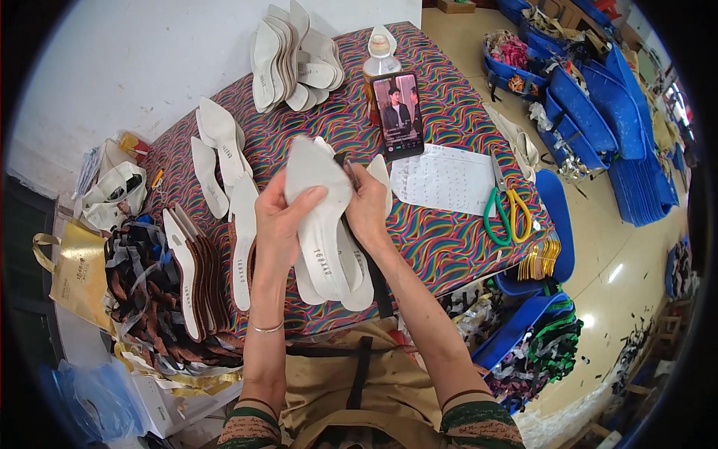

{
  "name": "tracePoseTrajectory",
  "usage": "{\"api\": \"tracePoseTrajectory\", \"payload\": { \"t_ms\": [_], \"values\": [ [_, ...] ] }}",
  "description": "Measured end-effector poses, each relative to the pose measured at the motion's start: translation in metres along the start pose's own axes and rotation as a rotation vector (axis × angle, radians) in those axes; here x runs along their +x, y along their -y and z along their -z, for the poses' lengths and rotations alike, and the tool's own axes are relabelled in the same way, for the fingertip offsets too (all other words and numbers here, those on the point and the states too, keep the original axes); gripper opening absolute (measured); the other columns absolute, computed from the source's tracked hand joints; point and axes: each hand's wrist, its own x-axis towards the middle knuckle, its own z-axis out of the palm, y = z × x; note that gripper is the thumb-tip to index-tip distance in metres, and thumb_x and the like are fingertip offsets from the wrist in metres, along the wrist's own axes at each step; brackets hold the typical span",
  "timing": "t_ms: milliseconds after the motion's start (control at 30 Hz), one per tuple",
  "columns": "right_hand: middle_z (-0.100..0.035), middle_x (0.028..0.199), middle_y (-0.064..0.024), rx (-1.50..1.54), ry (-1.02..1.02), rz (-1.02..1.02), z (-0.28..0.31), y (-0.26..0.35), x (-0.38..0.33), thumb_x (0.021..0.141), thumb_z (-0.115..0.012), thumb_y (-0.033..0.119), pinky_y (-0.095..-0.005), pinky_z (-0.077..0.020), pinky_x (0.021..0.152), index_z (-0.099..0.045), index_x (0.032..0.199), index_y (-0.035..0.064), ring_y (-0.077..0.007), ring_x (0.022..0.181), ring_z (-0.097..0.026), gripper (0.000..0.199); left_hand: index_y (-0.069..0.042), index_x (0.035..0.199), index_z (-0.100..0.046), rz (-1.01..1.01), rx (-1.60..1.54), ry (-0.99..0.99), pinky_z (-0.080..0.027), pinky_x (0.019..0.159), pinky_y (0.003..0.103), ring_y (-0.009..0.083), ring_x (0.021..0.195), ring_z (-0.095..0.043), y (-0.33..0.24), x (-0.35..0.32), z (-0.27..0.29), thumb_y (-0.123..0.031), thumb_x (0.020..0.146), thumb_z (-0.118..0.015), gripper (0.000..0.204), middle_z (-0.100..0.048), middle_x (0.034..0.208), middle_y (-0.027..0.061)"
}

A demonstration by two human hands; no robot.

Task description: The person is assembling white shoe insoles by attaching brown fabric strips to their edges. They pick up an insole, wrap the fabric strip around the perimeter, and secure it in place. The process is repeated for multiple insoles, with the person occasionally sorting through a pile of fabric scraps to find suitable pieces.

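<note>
A pale grey-white shoe insole [323,202] is raised over the front of the table, its broad end pointing away from me. My left hand [278,213] grips its left side, thumb flat on top. At the right edge my right hand [366,206] is closed in a pinch, with a narrow black strip [383,288] running from it down past the table edge. The strip's upper end shows by the insole's rim; the right fingertips are partly hidden. More white insoles [359,293] lie beneath the held one.
Stacked insoles [280,56] stand at the back, brown-edged ones [196,277] at left beside tangled strips [142,277]. A phone [398,116] leans on a bottle [381,56]. Scissors [505,202] lie by a paper sheet [441,179]. Blue bins [576,112] occupy the floor at right.
</note>
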Motion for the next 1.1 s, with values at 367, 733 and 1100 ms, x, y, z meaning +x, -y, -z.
{"api": "tracePoseTrajectory", "payload": {
  "t_ms": [367,733,1100],
  "values": [
    [-0.063,0.069,-0.0068,-0.134,0.046,0.196,0.005,0.008,-0.014,0.093,-0.062,0.011,-0.0284,-0.0446,0.056,-0.063,0.096,-0.0015,-0.0126,0.057,-0.057,0.013,-0.003,0.088,-0.057,-0.052,-0.59,0.412,-0.042,0.048,0.034,0.0248,0.058,-0.051,-0.031,-0.093,0.037,-0.026,0.089,-0.066,0.024,-0.054,0.078,0.0143],
    [-0.067,0.081,-0.0122,0.332,-0.152,-0.074,0.128,0.141,-0.131,0.086,-0.064,0.001,-0.0182,-0.0336,0.043,-0.064,0.096,0.0036,-0.01,0.058,-0.057,0.011,-0.001,0.109,-0.065,0.457,-0.444,-0.238,-0.057,0.071,0.035,0.0203,0.086,-0.069,0.015,-0.145,0.007,-0.014,0.093,-0.062,0.02,-0.069,0.102,0.0117],
    [-0.053,0.083,0.0008,0.06,0.167,-0.082,0.107,0.127,-0.168,0.081,-0.062,-0.008,-0.0206,-0.0332,0.058,-0.066,0.102,-0.002,-0.0053,0.07,-0.044,0.022,0.003,0.102,-0.07,0.348,-0.18,-0.158,-0.05,0.063,0.023,0.0084,0.073,-0.064,-0.005,-0.174,-0.022,-0.017,0.09,-0.069,0.023,-0.071,0.088,0.0057]
  ]
}}
